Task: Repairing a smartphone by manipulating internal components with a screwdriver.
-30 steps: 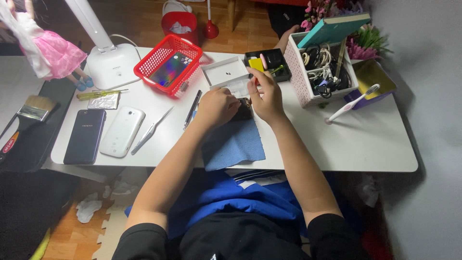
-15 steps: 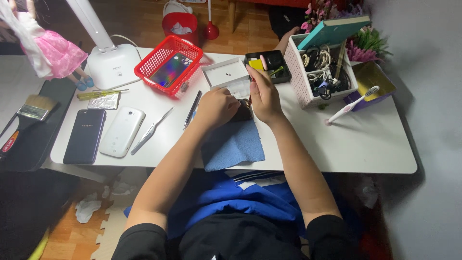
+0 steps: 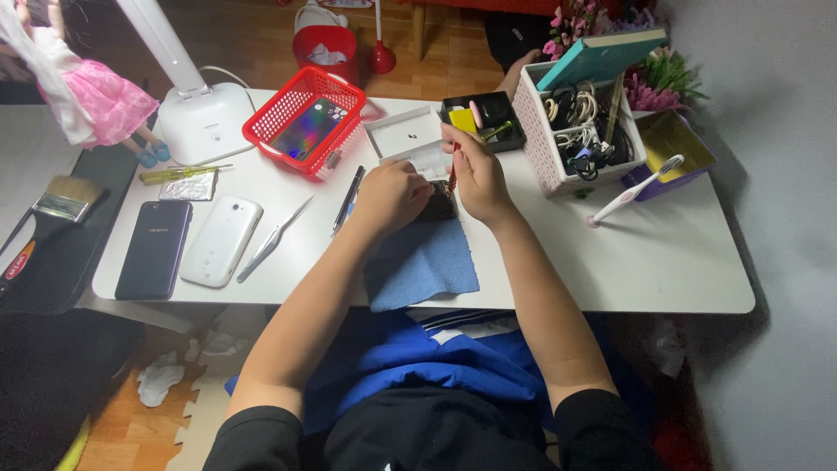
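White and rectangular, the table (image 3: 610,262) stands over a wooden floor beside a grey wall, seen from the head camera above a seated person in a black top with bare forearms. At the middle of the table, toward its far edge, the left hand (image 3: 392,196) is curled with fingers pressed together on a small dark device (image 3: 440,205), which lies on the upper end of a blue cloth (image 3: 418,266) that hangs over the near edge. The right hand (image 3: 475,170) holds the device's right side, thumb and forefinger pinching a thin red-handled tool (image 3: 452,174) upright just above it. Just beyond the hands sits an open white box (image 3: 405,139), with a black tray (image 3: 493,118) of small parts beside it. Toward the far left corner stand a red basket (image 3: 305,122) holding a phone and a white lamp base (image 3: 205,122). Near the left edge lie a dark phone (image 3: 155,249), a white phone (image 3: 222,240) and metal tweezers (image 3: 272,240). Toward the far right corner, a white perforated bin (image 3: 575,139) holds cables, and a toothbrush (image 3: 632,192) lies near it.
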